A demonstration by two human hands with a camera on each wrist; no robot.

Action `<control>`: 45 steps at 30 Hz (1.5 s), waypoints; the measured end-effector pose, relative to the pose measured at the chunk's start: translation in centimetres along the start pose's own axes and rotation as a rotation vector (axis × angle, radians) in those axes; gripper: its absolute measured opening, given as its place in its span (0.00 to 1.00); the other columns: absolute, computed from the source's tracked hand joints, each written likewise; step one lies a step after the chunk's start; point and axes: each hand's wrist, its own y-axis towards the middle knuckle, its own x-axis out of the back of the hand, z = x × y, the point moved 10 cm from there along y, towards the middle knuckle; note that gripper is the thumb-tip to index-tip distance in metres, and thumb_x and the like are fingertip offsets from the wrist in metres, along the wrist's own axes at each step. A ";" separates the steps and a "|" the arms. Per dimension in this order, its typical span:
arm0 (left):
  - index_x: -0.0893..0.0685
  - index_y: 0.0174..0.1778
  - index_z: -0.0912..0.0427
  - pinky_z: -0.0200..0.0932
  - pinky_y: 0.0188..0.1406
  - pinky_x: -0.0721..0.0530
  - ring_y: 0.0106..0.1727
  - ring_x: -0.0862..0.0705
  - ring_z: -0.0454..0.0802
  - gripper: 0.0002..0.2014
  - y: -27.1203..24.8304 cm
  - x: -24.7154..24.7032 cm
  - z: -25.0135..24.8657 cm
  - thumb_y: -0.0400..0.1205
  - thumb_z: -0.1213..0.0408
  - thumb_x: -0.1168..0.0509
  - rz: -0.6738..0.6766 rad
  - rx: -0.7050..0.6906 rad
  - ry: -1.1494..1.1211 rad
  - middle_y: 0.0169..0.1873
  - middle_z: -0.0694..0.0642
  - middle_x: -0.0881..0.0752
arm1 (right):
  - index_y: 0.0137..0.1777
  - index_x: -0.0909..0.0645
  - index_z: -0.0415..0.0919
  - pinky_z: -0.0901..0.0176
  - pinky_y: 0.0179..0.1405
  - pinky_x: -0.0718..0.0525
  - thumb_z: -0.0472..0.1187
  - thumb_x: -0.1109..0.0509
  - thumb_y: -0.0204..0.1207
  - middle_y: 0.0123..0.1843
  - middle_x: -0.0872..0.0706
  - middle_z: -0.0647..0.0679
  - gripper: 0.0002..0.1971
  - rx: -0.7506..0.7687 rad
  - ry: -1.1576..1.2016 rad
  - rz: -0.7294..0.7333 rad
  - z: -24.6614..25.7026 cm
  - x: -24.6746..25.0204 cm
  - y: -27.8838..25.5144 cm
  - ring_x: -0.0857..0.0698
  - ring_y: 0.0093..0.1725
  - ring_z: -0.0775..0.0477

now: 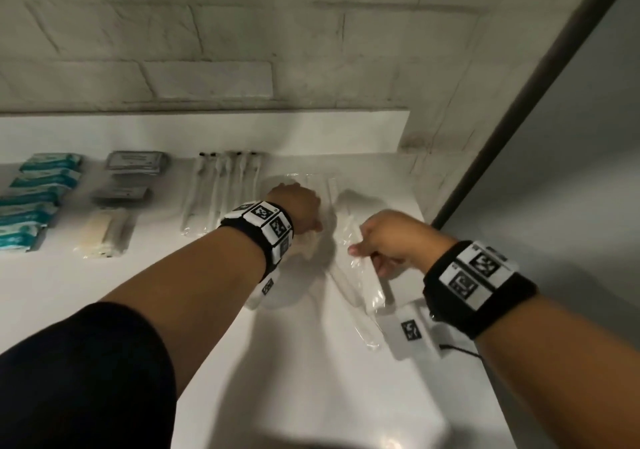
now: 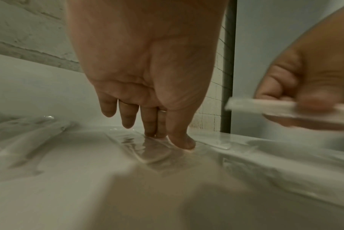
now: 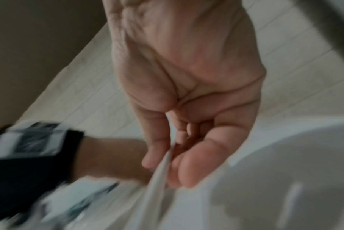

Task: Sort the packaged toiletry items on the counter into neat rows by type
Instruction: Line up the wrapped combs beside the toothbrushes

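On the white counter (image 1: 311, 379) my left hand (image 1: 301, 206) reaches down at the back, its straight fingertips (image 2: 155, 133) and thumb pressing on a flat clear packet (image 2: 147, 149) that lies among other clear packets (image 1: 311, 182). To its right my right hand (image 1: 360, 246) hovers above the counter. It pinches a long clear-wrapped white item (image 1: 369, 286) between thumb and fingers (image 3: 183, 168); the same item (image 2: 252, 104) shows blurred in the left wrist view. Another long clear packet (image 1: 363, 331) lies on the counter under it.
Sorted rows lie to the left: teal packets (image 1: 34, 199), grey packets (image 1: 136, 163), a beige packet (image 1: 104, 234) and wrapped toothbrushes (image 1: 221, 189). A tiled wall (image 1: 242, 68) backs the counter. A dark frame (image 1: 519, 119) runs along the right edge.
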 end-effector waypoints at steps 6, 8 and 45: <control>0.23 0.68 0.57 0.50 0.57 0.23 0.64 0.21 0.59 0.27 0.0 0.3 -0.1 0.79 0.43 0.37 -0.008 -0.007 0.024 0.63 0.60 0.19 | 0.64 0.21 0.42 0.52 0.39 0.15 0.39 0.24 0.74 0.51 0.13 0.38 0.18 -0.045 -0.104 -0.210 -3.0 5.6 2.3 0.15 0.39 0.42; 0.24 0.71 0.54 0.53 0.65 0.28 0.72 0.28 0.59 0.28 0.2 -0.1 0.3 0.79 0.41 0.38 -0.008 -0.014 0.023 0.67 0.57 0.21 | 0.72 0.24 0.44 0.51 0.61 0.17 0.40 0.23 0.72 0.68 0.18 0.44 0.28 0.076 -0.353 -0.269 -2.3 6.0 2.1 0.15 0.61 0.43; 0.25 0.75 0.51 0.65 0.80 0.59 0.84 0.49 0.61 0.33 1.9 0.4 -3.3 0.78 0.36 0.42 0.044 -0.068 0.079 0.75 0.52 0.26 | 0.67 0.26 0.37 0.52 0.46 0.24 0.37 0.34 0.79 0.63 0.21 0.40 0.17 0.390 -0.963 -0.073 3.1 -4.7 -2.1 0.18 0.59 0.38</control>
